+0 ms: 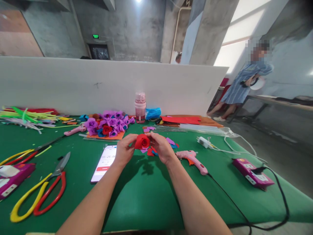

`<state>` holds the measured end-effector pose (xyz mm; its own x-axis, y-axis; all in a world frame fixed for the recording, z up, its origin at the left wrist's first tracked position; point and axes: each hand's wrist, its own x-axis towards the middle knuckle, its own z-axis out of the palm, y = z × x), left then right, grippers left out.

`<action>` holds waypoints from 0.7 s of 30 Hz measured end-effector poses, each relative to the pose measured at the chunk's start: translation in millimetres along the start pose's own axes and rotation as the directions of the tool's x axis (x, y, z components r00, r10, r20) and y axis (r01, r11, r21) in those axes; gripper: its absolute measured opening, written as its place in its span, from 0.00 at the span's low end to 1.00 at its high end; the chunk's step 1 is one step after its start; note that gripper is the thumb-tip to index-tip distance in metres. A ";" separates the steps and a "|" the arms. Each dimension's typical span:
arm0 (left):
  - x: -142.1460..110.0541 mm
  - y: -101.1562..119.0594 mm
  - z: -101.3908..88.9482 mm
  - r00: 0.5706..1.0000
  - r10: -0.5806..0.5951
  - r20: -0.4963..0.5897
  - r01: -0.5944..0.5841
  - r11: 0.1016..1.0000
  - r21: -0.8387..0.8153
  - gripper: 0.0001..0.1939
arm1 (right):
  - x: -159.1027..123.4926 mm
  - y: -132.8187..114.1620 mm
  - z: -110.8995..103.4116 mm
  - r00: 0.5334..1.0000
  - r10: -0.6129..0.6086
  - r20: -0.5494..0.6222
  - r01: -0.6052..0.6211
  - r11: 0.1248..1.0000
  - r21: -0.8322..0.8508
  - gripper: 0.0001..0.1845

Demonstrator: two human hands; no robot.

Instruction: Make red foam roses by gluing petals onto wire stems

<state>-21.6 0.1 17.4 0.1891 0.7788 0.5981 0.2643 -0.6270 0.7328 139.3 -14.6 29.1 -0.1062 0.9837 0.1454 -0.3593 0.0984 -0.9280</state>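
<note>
Both my hands hold a red felt rose (142,141) up above the green table (146,192). My left hand (126,149) pinches its left side with closed fingers. My right hand (161,147) grips its right side, fingers curled round it. Small felt scraps (171,142) in pink, red and blue lie just under and beyond my right hand. A pink glue gun (193,159) lies to the right of my right wrist. A phone (104,162) with a timer on its screen lies left of my left wrist.
A pile of purple, blue and red felt roses (109,123) sits behind, near a pink bottle (140,107). Scissors (46,189) and pipe cleaners (26,117) lie left. A power strip (253,173) with cables lies right. A person (244,81) stands far right, beyond the white partition (97,85).
</note>
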 end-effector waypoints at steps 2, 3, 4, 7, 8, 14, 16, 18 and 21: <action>-0.2 0.8 -0.5 1.000 0.007 0.010 -0.007 0.999 0.033 0.09 | -0.5 0.3 0.8 1.000 -0.016 0.009 0.016 1.000 0.013 0.18; -0.3 0.6 -0.4 1.000 0.012 0.018 -0.013 0.999 0.041 0.09 | -0.7 0.5 1.1 1.000 -0.025 0.016 0.024 0.999 0.023 0.18; -0.3 0.1 -0.2 0.999 0.018 0.028 -0.019 0.999 0.046 0.09 | -0.9 0.8 1.3 0.999 -0.032 0.022 0.031 0.999 0.033 0.18; -0.6 -1.8 0.8 0.998 0.030 0.054 -0.033 0.998 0.052 0.09 | -1.0 1.0 1.2 0.999 -0.039 0.016 0.038 0.997 0.064 0.17; -0.7 -2.1 1.2 0.998 0.028 0.059 -0.031 0.998 0.052 0.09 | -0.9 0.9 0.9 0.999 -0.039 0.011 0.039 0.997 0.074 0.18; -0.9 -2.1 2.0 0.994 0.015 0.109 -0.019 0.999 0.035 0.10 | -1.2 -2.9 0.7 1.000 -0.027 0.006 0.026 0.999 0.047 0.21; -0.9 -3.2 2.1 0.992 0.029 0.123 -0.034 0.998 0.043 0.10 | -2.4 -5.2 1.7 1.000 -0.031 0.004 0.031 0.999 -0.009 0.22; -0.9 -4.7 2.2 0.990 0.039 0.135 -0.047 0.998 0.051 0.10 | -4.0 -7.7 3.0 0.999 -0.046 0.008 0.046 0.998 -0.045 0.22; -1.2 -5.9 2.4 0.989 0.023 0.147 -0.031 0.998 0.047 0.10 | -5.9 -10.7 4.6 0.997 -0.067 0.028 0.069 0.995 -0.067 0.24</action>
<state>-21.1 2.9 11.6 0.3318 0.7584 0.5610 0.3026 -0.6488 0.6982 139.5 -22.2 39.8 -0.1080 0.9702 0.2167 -0.3031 0.1754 -0.9367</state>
